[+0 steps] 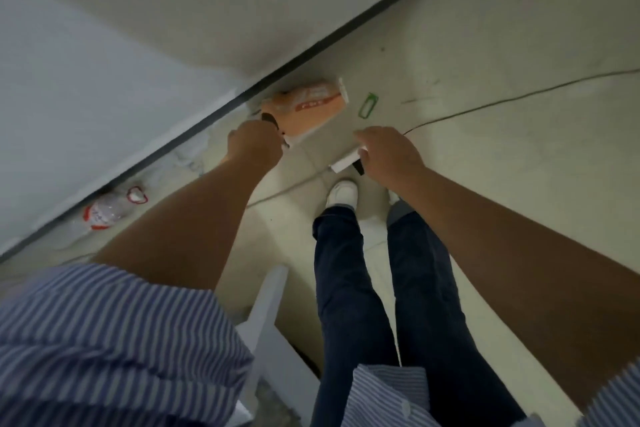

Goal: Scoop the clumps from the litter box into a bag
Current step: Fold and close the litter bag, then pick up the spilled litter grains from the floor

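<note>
Blue-and-white striped cloth fills the lower left corner: that is your shirt sleeve (104, 340), with your bare left arm reaching out of it toward the wall. Further left, on the pale floor (502, 156) against the dark baseboard (194, 130), lies a clear plastic bag (107, 210) with red print, crumpled and apart from both hands. Your left hand (254, 146) is closed into a fist around the near end of an orange bag (306, 106), which shows white and red markings and sits tight against the baseboard; the fingers themselves are turned away from the camera, so you see knuckles only. A white panel edge (270, 308) rises from the bottom of the frame between your left arm and your legs; whether it belongs to the litter box you cannot tell, and no litter or clumps show anywhere. Right of the orange bag, a small green clip-shaped loop (367, 105) lies flat on the floor by itself. Below it, your right hand (388, 158) hangs palm down with the fingers curled loosely, and a white flat piece with a dark end (346, 163) pokes out from beneath it; whether the fingers actually grip it you cannot tell. Your dark trousers (349, 288) and one white shoe (342, 192) stand under that hand. A thin dark crack (519, 99) runs across the floor to the right edge.
</note>
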Motion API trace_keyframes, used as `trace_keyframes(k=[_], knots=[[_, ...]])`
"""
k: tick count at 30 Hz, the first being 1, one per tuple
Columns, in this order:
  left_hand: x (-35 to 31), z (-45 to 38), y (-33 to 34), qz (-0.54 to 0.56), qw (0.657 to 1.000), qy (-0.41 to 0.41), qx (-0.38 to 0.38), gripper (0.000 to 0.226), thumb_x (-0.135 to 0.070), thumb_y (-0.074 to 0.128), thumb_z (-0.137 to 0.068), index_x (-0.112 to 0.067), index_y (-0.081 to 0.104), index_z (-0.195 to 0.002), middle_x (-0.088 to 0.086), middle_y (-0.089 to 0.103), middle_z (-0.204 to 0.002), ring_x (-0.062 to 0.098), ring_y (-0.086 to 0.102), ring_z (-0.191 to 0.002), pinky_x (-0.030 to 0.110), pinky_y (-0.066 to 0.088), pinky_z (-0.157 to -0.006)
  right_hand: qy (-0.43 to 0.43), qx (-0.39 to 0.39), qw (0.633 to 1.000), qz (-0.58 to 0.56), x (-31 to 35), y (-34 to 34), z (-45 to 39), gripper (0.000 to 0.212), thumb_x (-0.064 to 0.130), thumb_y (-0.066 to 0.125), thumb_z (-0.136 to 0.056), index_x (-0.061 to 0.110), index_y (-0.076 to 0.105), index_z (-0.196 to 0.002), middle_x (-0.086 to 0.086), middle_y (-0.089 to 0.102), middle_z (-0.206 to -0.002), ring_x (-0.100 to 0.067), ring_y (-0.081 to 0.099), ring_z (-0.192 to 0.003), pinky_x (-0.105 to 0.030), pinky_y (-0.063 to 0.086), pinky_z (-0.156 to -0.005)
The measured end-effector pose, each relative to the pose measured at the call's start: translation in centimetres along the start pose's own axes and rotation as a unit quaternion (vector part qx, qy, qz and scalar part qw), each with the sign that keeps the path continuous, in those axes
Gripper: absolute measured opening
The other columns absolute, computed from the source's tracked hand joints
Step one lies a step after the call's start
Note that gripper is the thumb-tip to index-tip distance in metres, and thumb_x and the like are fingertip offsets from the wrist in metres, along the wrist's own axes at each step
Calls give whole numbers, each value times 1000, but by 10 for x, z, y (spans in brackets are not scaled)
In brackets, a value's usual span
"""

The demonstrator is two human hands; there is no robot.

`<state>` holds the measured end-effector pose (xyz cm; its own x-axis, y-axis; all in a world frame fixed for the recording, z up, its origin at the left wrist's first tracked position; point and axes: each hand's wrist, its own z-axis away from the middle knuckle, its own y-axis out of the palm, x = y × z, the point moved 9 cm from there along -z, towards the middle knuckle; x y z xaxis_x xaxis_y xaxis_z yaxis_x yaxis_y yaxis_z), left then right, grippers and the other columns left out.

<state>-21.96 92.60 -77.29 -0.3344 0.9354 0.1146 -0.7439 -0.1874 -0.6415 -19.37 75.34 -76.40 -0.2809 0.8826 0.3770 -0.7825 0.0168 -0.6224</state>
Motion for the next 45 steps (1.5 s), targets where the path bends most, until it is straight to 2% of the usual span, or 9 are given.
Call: trace_keyframes(k=[6, 10, 14, 18, 23, 27, 30, 37, 45], knots=[[1, -19, 19, -51, 997, 60, -23, 28, -22, 38, -98, -3, 50, -116, 18, 57, -114, 30, 55, -107, 32, 44, -82, 31, 24, 999, 5, 7, 17, -4, 29, 7, 38, -94, 4, 47, -121, -14, 50, -123, -30, 45, -116, -37, 41, -91], [19, -15, 12, -6, 1000, -16, -13, 26, -19, 45, -96, -9, 50, -119, 16, 51, -120, 30, 53, -109, 38, 45, -86, 50, 29, 998, 27, 8, 12, -6, 32, 9, 39, -93, 4, 43, -125, -14, 47, -126, -30, 42, -119, -37, 40, -93], [-4, -1, 10, -37, 998, 53, -19, 41, -13, 47, -94, -5, 38, -133, 15, 45, -134, 29, 39, -128, 36, 37, -101, 58, 32, 998, 10, 11, 13, 7, 40, 9, 37, -94, 8, 37, -134, -12, 41, -136, -29, 36, -127, -37, 37, -97], [-23, 12, 10, -21, 997, 68, -32, 38, -10, 44, -93, -6, 41, -131, 13, 48, -133, 27, 39, -129, 34, 36, -103, 65, 9, 998, -17, 1, 14, 26, 42, 9, 37, -95, 8, 35, -137, -11, 40, -139, -28, 35, -129, -36, 36, -100], [-56, 37, 14, -81, 987, 132, -34, 41, -12, 42, -94, -9, 40, -135, 10, 43, -139, 26, 34, -132, 34, 33, -106, 101, -11, 992, -72, -29, 15, 57, 49, 16, 37, -97, 12, 24, -145, -10, 24, -152, -25, 20, -141, -39, 24, -111], [-122, 79, 8, -167, 947, 269, -61, 53, -26, 33, -101, -15, 16, -149, 10, 9, -158, 27, 3, -147, 39, 4, -119, 140, -129, 978, -85, -64, -6, 106, 60, 43, 27, -95, 11, 25, -145, -15, 23, -154, -33, 19, -143, -50, 13, -116], [-192, 118, -1, -227, 899, 362, -90, 57, -32, 28, -102, -20, 3, -151, 8, -5, -159, 28, -8, -146, 42, -4, -118, 207, -137, 964, -92, -105, 0, 152, 65, 51, 24, -95, 19, 6, -149, -8, -1, -158, -27, -2, -146, -47, -4, -117], [-337, 227, 23, -355, 811, 447, -131, 57, -41, 19, -101, -25, -5, -150, 1, -14, -158, 24, -15, -146, 42, -7, -118, 362, -203, 889, -193, -203, 52, 305, 63, 49, 24, -96, 20, 3, -149, -6, -5, -158, -25, -7, -146, -46, -5, -117], [-472, 448, 161, -452, 715, 521, -115, 55, -39, 23, -101, -25, 3, -151, 0, -6, -159, 22, -10, -147, 44, -4, -118, 486, -255, 764, -340, -280, 184, 548, 59, 44, 23, -98, 20, 2, -149, -4, -3, -159, -22, -6, -147, -41, -2, -119]])
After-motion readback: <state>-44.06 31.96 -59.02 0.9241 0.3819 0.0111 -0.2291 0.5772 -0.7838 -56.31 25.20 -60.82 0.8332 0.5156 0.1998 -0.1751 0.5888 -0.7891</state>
